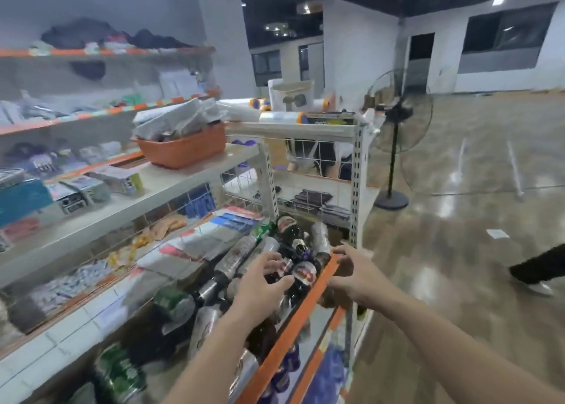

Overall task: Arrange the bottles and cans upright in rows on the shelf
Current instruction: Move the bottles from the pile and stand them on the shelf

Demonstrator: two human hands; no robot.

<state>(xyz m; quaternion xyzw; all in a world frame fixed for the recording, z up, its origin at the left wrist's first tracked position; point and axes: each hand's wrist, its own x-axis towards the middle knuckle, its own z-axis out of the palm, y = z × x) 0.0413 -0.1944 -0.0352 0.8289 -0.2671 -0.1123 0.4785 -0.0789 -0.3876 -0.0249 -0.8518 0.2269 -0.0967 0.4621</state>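
Several dark bottles [301,277] and silver and green cans [238,255] lie tumbled on their sides on a shelf with an orange front edge [293,324]. My left hand [263,284] hovers over the pile with fingers spread and relaxed, holding nothing. My right hand [351,272] is at the orange edge's far end, fingers extended, beside a dark bottle with a red label. A green can [117,373] lies near the bottom left. The frame is blurred by motion.
An upper shelf carries an orange basket [183,148] and boxed goods. A metal shelf upright [356,189] stands just beyond the pile. A pedestal fan [397,141] stands on the glossy floor at right. Another person's leg [538,269] shows at the right edge.
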